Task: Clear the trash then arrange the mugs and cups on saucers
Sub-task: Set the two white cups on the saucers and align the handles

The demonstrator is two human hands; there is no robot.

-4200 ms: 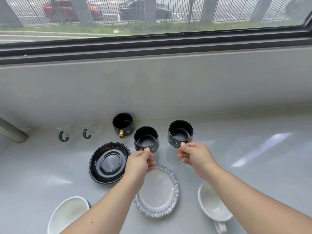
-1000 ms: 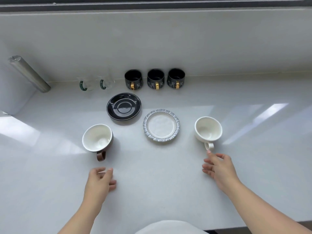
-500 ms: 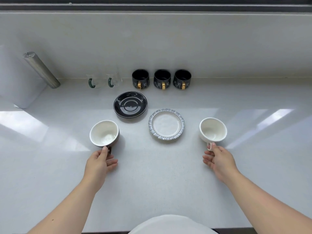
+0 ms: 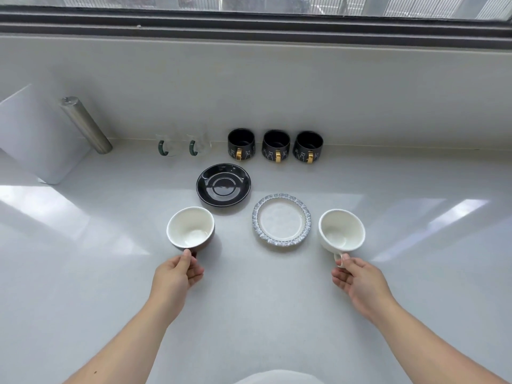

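Fingers, left: the left hand pinches the handle of the brown cup, thumb on top and the other fingers curled beneath; the handle itself is almost wholly hidden by them.
Fingers, right: the right hand is closed on the small loop handle of the white cup, thumb tip against the loop.
Cups: each stands just beyond its own fingers; whether either base is off the tabletop I cannot tell.
Black saucer: beyond the left fingers and slightly toward the right ones, bare, close to the brown cup's far rim.
Blue-rimmed saucer: between the two sets of fingers and a little beyond them, bare, just beside the white cup.
Black mugs: three in a row far beyond both sets of fingers, against the wall, gold handles facing back.
Glass cups: two clear ones with green handles, far beyond the left fingers.
Trash: none in view.
Risk, grip: a pinch on one small handle lets a cup swing or tip, most likely the white one on its thin loop.
Risk, landing: a cup set off-centre would probably rock on the saucer's ring or chip a rim.
Risk, crossing: moving both at once, the cups or wrists could knock near the middle saucer.
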